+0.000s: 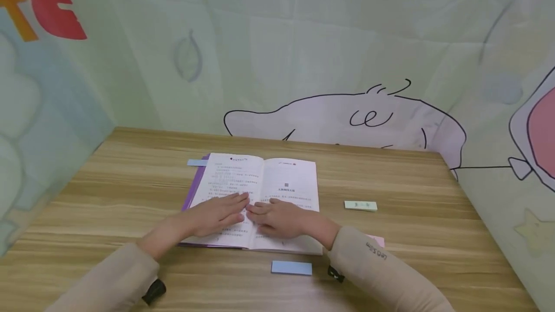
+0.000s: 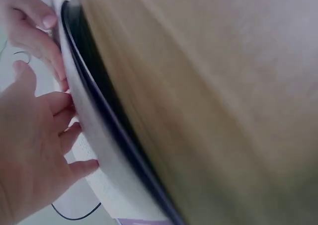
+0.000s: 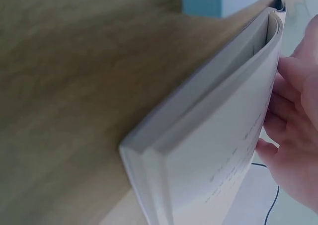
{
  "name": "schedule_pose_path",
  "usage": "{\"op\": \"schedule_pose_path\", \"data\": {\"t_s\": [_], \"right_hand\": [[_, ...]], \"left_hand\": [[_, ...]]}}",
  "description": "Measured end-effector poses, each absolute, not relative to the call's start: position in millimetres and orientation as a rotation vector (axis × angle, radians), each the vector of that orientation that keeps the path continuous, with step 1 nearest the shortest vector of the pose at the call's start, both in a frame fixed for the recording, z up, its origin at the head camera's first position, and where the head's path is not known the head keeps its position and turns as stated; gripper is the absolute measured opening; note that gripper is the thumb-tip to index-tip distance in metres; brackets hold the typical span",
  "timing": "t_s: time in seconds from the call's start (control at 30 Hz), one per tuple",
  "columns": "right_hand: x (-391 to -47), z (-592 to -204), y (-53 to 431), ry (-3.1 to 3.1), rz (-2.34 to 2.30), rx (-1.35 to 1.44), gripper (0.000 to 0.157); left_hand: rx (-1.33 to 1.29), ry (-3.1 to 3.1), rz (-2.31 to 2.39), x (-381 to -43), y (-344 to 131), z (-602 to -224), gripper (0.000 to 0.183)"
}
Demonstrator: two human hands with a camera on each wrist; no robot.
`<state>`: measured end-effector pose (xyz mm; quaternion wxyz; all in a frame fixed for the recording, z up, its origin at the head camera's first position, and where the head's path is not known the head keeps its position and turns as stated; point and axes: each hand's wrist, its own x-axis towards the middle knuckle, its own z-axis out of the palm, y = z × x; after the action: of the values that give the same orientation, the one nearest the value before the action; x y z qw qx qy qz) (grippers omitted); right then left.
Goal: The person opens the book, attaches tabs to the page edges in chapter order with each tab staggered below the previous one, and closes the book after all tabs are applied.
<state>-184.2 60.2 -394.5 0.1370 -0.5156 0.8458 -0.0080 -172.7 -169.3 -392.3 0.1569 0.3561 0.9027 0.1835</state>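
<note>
"Near the middle of the counter (image 1: 412,177), what takes up the space?"

"An open book (image 1: 265,184), lying flat, well apart from the left and right edges. Past its top, some wood shows before the far edge, where a printed backdrop (image 1: 295,61) rises. A broad stretch of wood runs off to the left; another lies on the right, beyond a pale green strip (image 1: 361,205)."

"Anything close to the book's own borders?"

"A blue strip (image 1: 291,267) sits just off its near edge, and a second blue strip (image 1: 197,163) sticks out at the far left corner, beside the purple cover (image 1: 196,184). On the right, a pink strip (image 1: 376,240) is partly hidden by the right sleeve (image 1: 377,264)."

"And the two grips?"

"Bare hands, palms down. The left grip (image 1: 217,215) rests on the left page (image 1: 234,177), fingers extended; the right grip (image 1: 279,218) lies on the right page (image 1: 290,177), reaching to the fold (image 1: 261,179). Neither is curled round anything."

"So the book is right under them?"

"Yes, beneath both. The fingertips of the two lie close together at the fold; I can't tell whether they touch."
</note>
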Motion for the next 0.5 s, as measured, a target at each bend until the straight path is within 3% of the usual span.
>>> {"op": "schedule_pose_path", "data": {"t_s": [0.5], "right_hand": [[-183.3,-392.7,57.0,2.447,-0.001,-1.511,0.047]], "left_hand": [[0.891,2.582,0.391,-225.1,-148.5,-387.0,0.053]]}}
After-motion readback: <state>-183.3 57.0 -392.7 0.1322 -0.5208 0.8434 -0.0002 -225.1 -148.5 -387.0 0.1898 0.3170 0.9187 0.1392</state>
